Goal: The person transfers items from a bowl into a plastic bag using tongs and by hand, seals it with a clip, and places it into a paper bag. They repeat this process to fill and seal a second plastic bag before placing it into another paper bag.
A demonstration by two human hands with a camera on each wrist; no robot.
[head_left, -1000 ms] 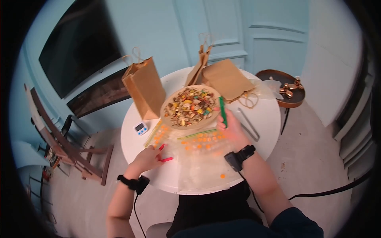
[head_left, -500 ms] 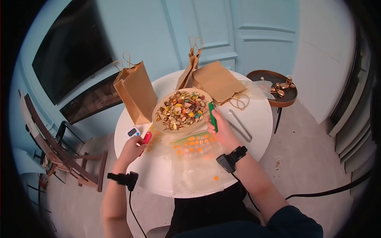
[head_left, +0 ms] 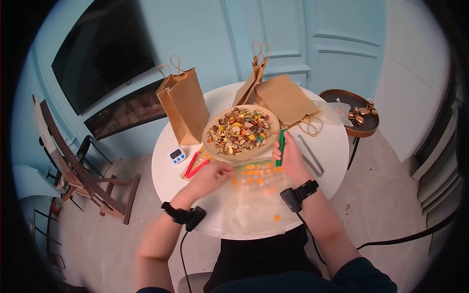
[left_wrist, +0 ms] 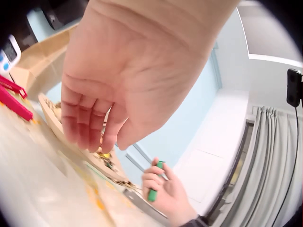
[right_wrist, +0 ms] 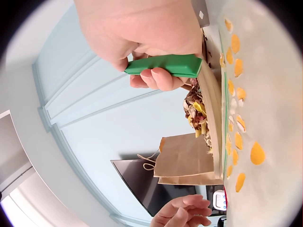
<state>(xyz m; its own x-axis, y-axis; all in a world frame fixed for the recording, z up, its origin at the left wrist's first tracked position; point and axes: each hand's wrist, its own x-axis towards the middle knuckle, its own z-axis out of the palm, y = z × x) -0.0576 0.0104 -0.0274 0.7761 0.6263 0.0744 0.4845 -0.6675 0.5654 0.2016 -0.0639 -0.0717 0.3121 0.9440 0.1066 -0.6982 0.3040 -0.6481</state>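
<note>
In the head view my right hand (head_left: 292,157) grips a green bag clip (head_left: 281,147) at the near right of the bowl's rim. The right wrist view shows the fingers curled round that clip, which is folded. My left hand (head_left: 210,177) hovers over the front of the table with relaxed, slightly bent fingers and an empty palm. Behind it lies a red bag clip (head_left: 195,168), spread in a V. Clear zip bags with orange spots (head_left: 254,202) lie flat in front of the bowl. A round bowl (head_left: 211,146) holds a heap of mixed dried pieces (head_left: 239,131).
A white timer (head_left: 176,155) stands on the left of the round white table (head_left: 326,178). Metal tongs (head_left: 311,156) lie on the right. Behind the bowl are an upright paper bag (head_left: 183,105), a narrow one (head_left: 251,83) and a flat one (head_left: 286,100).
My left hand carried the red bag clip to the left, let it go near the timer, and came back right, empty. The right hand still holds the green clip by the bowl.
</note>
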